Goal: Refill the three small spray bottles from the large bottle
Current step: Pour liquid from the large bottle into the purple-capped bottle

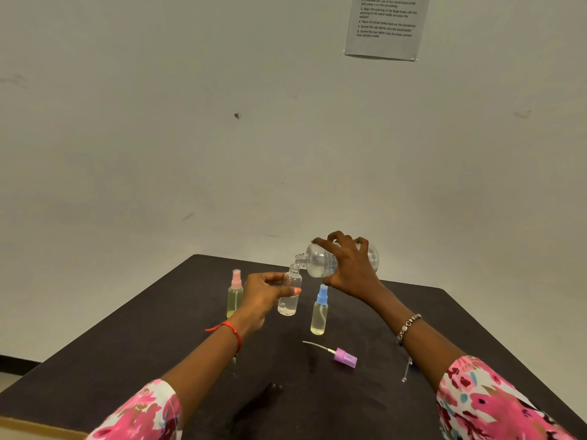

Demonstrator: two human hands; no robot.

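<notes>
My right hand grips the large clear bottle, tipped on its side with its open neck over the mouth of a small uncapped clear bottle. My left hand holds that small bottle upright above the dark table; a little clear liquid lies at its bottom. A pink-capped spray bottle with yellowish liquid stands to the left. To the right stands a blue-capped spray bottle, also yellowish. The purple spray cap with its dip tube lies on the table near me.
A thin chain lies on the table below my right forearm. A printed instruction sheet hangs on the pale wall behind. Wet smears mark the table's near part.
</notes>
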